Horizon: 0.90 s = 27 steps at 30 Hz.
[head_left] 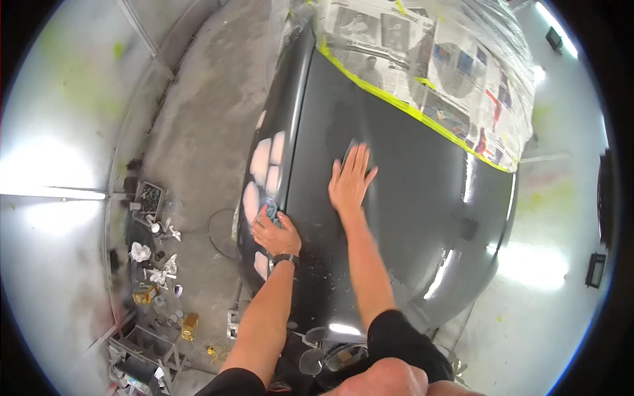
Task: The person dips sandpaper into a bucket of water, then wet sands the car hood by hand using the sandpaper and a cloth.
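My left hand [274, 234] is curled around a crumpled blue-green cloth [268, 212] at the edge of a dark grey car hood [409, 191], beside the fender with pale pink patches [261, 158]. Flat on the hood lies my right hand [351, 181], its fingers stretched out and the thumb spread to the side. A thin grey piece [354, 142] shows at its fingertips and partly under them; I cannot make out what it is. Water drops and wet streaks mark the hood around and below the hands.
Newspaper [396, 39] and plastic film cover the windshield, edged by yellow-green tape [389, 99]. On the floor at left stand a crate of small parts [150, 200], crumpled paper [162, 270], yellow cans [189, 326] and a metal stand [148, 350]. White walls enclose both sides.
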Available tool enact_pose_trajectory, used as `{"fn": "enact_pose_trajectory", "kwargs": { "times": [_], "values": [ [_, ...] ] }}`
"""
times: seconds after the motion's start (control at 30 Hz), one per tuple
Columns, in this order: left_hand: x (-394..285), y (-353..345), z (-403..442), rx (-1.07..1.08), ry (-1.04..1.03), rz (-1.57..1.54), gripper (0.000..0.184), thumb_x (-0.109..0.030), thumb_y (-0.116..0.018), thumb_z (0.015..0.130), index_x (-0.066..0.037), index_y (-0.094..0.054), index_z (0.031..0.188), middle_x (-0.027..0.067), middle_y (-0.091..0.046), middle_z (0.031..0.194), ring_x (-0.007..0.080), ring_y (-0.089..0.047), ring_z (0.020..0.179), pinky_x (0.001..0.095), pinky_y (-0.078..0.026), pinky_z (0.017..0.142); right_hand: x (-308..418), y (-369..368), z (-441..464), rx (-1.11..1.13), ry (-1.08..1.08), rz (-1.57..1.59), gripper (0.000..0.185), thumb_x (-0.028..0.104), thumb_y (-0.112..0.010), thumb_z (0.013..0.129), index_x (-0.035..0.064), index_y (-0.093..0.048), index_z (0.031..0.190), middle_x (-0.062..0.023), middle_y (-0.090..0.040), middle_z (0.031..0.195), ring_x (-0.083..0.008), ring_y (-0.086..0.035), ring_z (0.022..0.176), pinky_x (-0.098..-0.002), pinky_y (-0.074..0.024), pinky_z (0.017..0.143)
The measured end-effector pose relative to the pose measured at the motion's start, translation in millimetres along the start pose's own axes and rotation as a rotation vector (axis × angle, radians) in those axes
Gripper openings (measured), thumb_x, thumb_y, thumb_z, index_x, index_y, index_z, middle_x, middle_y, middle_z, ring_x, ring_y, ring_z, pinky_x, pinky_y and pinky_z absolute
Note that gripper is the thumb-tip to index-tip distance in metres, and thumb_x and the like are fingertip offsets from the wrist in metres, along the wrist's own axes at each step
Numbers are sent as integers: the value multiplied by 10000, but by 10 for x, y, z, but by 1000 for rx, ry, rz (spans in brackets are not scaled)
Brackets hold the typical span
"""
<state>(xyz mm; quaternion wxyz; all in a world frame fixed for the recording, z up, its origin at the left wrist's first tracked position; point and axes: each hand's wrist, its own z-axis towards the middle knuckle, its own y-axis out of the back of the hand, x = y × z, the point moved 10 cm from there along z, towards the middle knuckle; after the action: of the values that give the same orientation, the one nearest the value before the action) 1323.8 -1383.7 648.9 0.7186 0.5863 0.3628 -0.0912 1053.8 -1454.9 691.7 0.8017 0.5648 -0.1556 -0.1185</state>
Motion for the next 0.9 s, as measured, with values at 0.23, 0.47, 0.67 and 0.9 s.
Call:
{"fn": "enact_pose_trajectory", "kwargs": {
  "times": [0.23,0.47,0.67,0.9],
  "values": [
    [-24,-8,5,2,-4,-28,453,-240,-656,1002,-85,-585,1421,218,-571,1357,435,-537,1305,568,-427,1068,370,-302,1763,3,127,98,644,404,-502,1110,-44,-434,1568,-191,-370,1681,-367,-325,1570,-743,-288,1207],
    [-2,-26,2,4,-12,-18,456,-238,-658,995,-76,-587,1415,214,-578,1337,424,-550,1277,558,-428,1056,350,-430,1908,-10,68,2,652,413,-499,1110,-51,-444,1564,-203,-386,1674,-369,-332,1572,-749,-304,1194],
    [-33,-15,8,-18,-27,-27,458,-231,-662,989,-71,-592,1413,210,-584,1313,417,-556,1266,552,-431,1046,171,-399,1738,47,261,53,609,402,-492,1114,20,-458,1588,-179,-379,1703,-347,-311,1597,-654,-299,1252],
    [-23,3,1,-33,-45,-33,437,-217,-663,998,-62,-601,1403,208,-579,1297,422,-553,1268,552,-432,1047,277,-410,2019,111,409,74,670,394,-501,1107,18,-362,1643,-183,-284,1753,-348,-250,1628,-637,-282,1272]
  ]
}}
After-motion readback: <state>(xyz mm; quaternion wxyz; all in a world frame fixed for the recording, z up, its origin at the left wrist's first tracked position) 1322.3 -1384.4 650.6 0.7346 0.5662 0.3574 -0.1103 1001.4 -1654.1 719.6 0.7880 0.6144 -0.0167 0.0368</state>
